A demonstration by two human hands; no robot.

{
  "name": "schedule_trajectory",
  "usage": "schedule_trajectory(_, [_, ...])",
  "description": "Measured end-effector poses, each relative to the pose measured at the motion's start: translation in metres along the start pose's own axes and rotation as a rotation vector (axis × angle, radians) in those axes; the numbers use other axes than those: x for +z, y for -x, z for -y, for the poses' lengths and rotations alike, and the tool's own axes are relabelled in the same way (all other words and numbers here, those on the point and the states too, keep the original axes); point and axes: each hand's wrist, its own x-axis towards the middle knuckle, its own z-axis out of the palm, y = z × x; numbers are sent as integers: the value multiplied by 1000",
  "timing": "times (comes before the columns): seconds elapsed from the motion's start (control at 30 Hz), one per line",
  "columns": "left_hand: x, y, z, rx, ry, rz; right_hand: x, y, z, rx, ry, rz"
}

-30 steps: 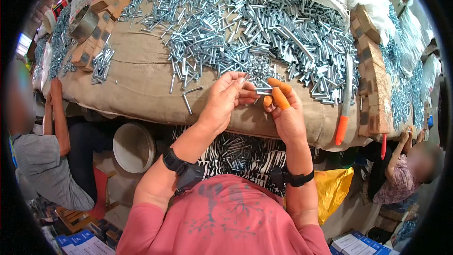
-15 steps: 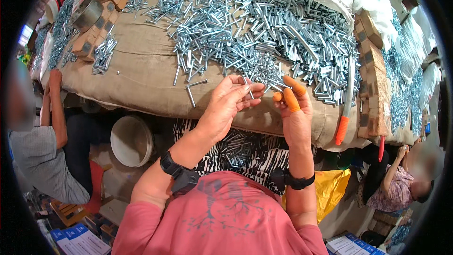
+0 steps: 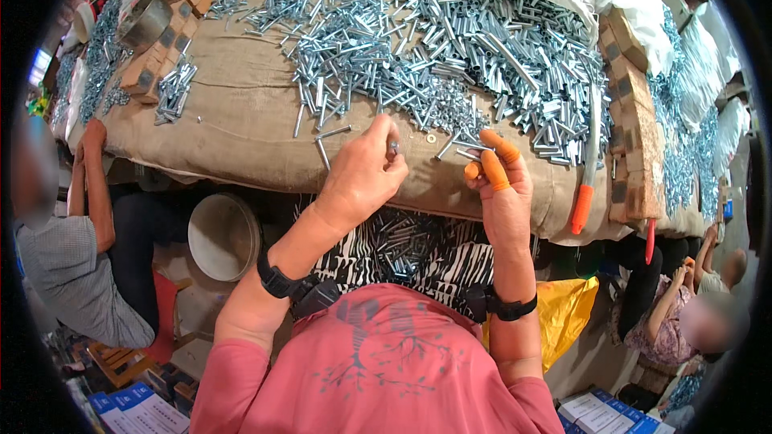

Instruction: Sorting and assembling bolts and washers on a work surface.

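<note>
My left hand is curled closed over the near edge of the padded cloth bench. A small metal end shows between its fingers, seemingly the bolt; the rest is hidden. To its right, my right hand wears orange finger cots and pinches a silver bolt pointing left. Another bolt lies on the cloth just left of these fingertips, with a pale ring beside it. Small nuts are heaped behind, in front of a wide pile of bolts and metal sleeves.
An orange-handled tool lies along the bench's right, near a row of bricks. Several metal pieces rest on the patterned cloth in my lap. A white bucket stands at left. Other people sit at both sides.
My left hand has moved left, away from the right hand, and its fingers have curled in. A bolt and a pale ring now show on the cloth between the hands. My right hand stays put.
</note>
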Motion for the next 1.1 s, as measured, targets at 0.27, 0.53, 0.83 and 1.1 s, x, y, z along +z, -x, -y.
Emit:
schedule_trajectory(0.27, [-20, 3, -3, 251, -451, 213, -1, 2, 2, 2, 154, -10])
schedule_trajectory(0.53, [10, 20, 0, -488, 873, 381, 14, 2, 9, -143, 424, -75])
schedule_trajectory(0.83, [30, 20, -2, -721, 1579, 238, 32, 12, 17, -612, 1133, 302])
schedule_trajectory(1.1, [26, 21, -2, -791, 1616, 303, 46, 13, 27, -364, 966, 237])
